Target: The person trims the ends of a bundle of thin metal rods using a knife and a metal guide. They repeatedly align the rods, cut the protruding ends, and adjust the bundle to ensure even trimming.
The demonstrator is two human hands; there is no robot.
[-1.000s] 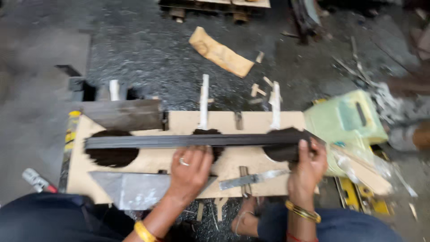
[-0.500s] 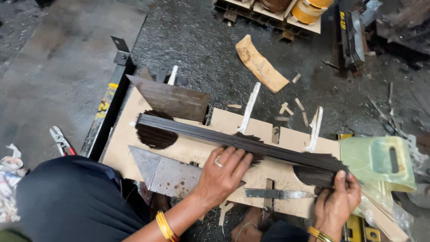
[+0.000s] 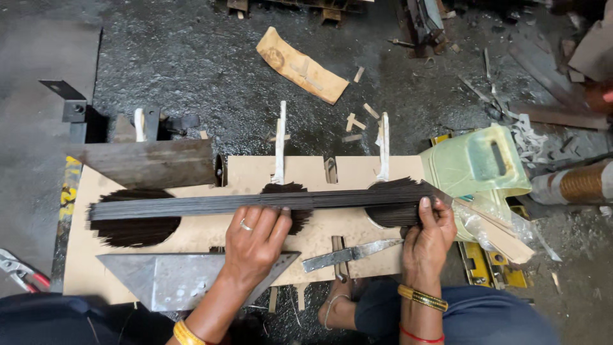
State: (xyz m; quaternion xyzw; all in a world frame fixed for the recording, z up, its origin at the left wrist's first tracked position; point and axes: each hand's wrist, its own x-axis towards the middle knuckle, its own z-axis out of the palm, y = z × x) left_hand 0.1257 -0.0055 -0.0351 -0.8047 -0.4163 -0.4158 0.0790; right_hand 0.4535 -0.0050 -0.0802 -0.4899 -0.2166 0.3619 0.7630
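Nearest the camera, a metal triangle (image 3: 167,279) and a knife (image 3: 350,254) lie on the board (image 3: 204,233). Just beyond, the left hand (image 3: 254,246) presses flat, fingers spread, on a long bundle of dark rods (image 3: 255,203) lying crosswise, while the right hand (image 3: 429,233) cups the bundle's right end, apparently gripping it. Farther off stand two white pegs (image 3: 280,144), a steel block (image 3: 150,163) and a green can (image 3: 474,163).

A dark, gritty, oil-stained floor (image 3: 191,57) fills the upper frame, strewn with a curled tan scrap (image 3: 301,65) at top centre, small wood chips (image 3: 357,118) below it, metal debris (image 3: 511,96) at upper right and a pale green plastic can (image 3: 476,163) at right.
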